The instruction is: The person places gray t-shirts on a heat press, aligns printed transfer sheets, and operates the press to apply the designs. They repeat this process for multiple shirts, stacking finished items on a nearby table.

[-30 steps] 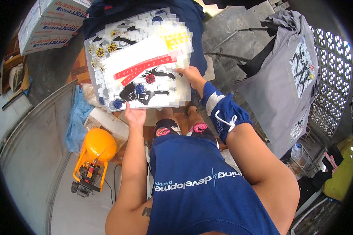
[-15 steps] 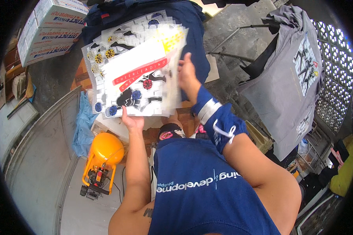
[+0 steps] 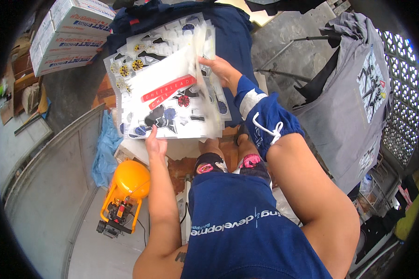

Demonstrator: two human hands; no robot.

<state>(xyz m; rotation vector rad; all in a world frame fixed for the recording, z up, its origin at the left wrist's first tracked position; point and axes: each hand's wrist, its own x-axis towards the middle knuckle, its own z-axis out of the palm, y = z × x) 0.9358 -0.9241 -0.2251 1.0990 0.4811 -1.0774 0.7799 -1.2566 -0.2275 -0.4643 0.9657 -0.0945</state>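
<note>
A stack of clear printed film sheets (image 3: 172,58) is held in front of me, with black figures, red banners and blue, yellow and red round motifs. My left hand (image 3: 156,145) is closed on the near edge of the stack, its thumb on top. At the right side my right hand (image 3: 222,72) pinches the edge of the upper sheet. That edge curls up, showing more printed sheets beneath it. Some of the right fingers are hidden behind the film. Dark blue cloth (image 3: 235,46) lies under and beyond the sheets.
White boxes (image 3: 70,37) are stacked at the far left. An orange air compressor (image 3: 130,179) stands at the lower left beside a blue plastic bag (image 3: 106,149). On the right, a grey printed shirt (image 3: 344,93) hangs over a metal frame (image 3: 288,44).
My right hand has moved left from beside the stack and taken the upper sheet's right edge, which now bends up and leftward. My left hand keeps its hold.
</note>
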